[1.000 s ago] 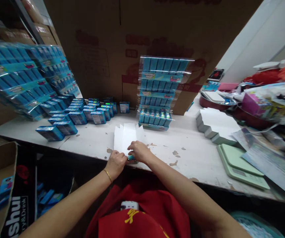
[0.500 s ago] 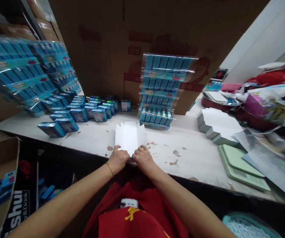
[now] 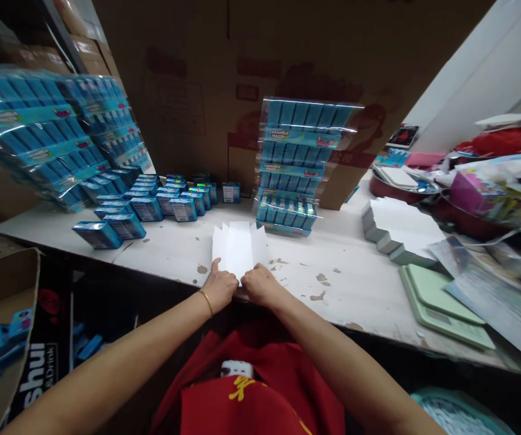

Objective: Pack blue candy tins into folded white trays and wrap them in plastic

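At the worktable edge, left hand and right hand pinch the white carton blank, apparently for folding; next move calls for even pressure.

The carton is white. Boxes are blue, the apron red with yellow lettering, the scale pale green.

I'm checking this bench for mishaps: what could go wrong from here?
The left hand and right hand grip the near end of the white cardboard blank with raised flaps; uneven pressure might crease it.

The foremost blue rectangular carton, left, stands near the table's front edge, so a sweeping arm could knock it off.

The pale green flat scale, right, also lies near that edge and might get bumped.
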Demonstrator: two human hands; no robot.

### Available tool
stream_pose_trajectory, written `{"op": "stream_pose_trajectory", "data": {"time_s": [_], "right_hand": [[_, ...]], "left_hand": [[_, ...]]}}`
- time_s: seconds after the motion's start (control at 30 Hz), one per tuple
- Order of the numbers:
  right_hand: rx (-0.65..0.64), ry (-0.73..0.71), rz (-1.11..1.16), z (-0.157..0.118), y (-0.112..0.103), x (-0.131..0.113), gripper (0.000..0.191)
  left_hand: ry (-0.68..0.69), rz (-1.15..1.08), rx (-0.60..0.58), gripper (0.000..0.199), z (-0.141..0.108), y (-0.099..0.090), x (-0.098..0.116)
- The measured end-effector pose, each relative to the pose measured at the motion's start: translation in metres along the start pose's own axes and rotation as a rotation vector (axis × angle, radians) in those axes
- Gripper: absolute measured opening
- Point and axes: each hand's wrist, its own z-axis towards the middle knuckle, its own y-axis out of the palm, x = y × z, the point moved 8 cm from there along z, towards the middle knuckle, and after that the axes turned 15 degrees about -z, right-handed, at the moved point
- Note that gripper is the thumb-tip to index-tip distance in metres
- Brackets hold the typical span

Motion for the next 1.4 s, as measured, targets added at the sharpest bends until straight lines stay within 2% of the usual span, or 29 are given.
{"op": "stream_pose_trajectory", "data": {"time_s": [0.17, 0.3, 0.43, 0.53, 0.57, 0.63, 0.7, 0.77, 0.87, 0.93, 0.97, 1.07, 1.2, 1.3, 1.4], "right_hand": [[-0.023, 0.034, 0.028, -0.004, 0.001, 0.004, 0.017], [-0.010, 0.081, 0.061, -0.008, 0.001, 0.008, 0.018], [-0.007, 0.113, 0.097, -0.004, -0.001, 0.017, 0.038], [-0.017, 0.085, 0.101, -0.006, 0.000, 0.013, 0.022], [0.001, 0.065, 0.091, -0.009, 0.001, 0.009, 0.015], [0.091, 0.014, 0.057, -0.018, 0.002, -0.002, 0.014], [0.218, 0.002, 0.035, -0.029, 0.003, -0.012, 0.015], [0.329, 0.059, 0.058, -0.040, 0.005, -0.014, 0.015], [0.441, 0.119, 0.202, -0.050, 0.010, -0.013, 0.025], [0.484, 0.115, 0.343, -0.054, 0.014, -0.011, 0.032], [0.496, 0.120, 0.405, -0.056, 0.016, -0.009, 0.033], [0.507, 0.214, 0.529, -0.060, 0.025, 0.004, 0.033], [0.459, 0.279, 0.537, -0.056, 0.031, 0.019, 0.022], [0.401, 0.249, 0.466, -0.049, 0.029, 0.020, 0.014], [0.370, 0.230, 0.443, -0.043, 0.025, 0.020, 0.016]], "left_hand": [[0.011, 0.010, 0.015, 0.018, -0.003, -0.003, 0.000], [-0.020, -0.021, 0.169, 0.009, -0.017, -0.014, -0.003], [-0.073, -0.113, 0.354, 0.046, -0.032, -0.025, -0.010], [-0.185, -0.251, 0.527, 0.062, -0.046, -0.026, -0.024], [-0.235, -0.307, 0.594, 0.064, -0.052, -0.025, -0.030], [-0.284, -0.387, 0.680, 0.061, -0.063, -0.020, -0.037], [-0.259, -0.388, 0.665, 0.049, -0.069, -0.014, -0.035], [-0.247, -0.354, 0.641, 0.039, -0.075, -0.011, -0.033], [-0.311, -0.390, 0.697, 0.033, -0.089, -0.011, -0.040], [-0.313, -0.474, 0.708, 0.018, -0.094, -0.008, -0.045], [-0.306, -0.517, 0.701, 0.014, -0.095, -0.004, -0.048], [-0.231, -0.624, 0.661, 0.020, -0.093, 0.005, -0.051], [-0.178, -0.625, 0.619, 0.029, -0.092, 0.003, -0.057], [-0.204, -0.491, 0.651, 0.022, -0.095, -0.006, -0.065], [-0.313, -0.425, 0.697, 0.014, -0.099, -0.009, -0.077]]}}
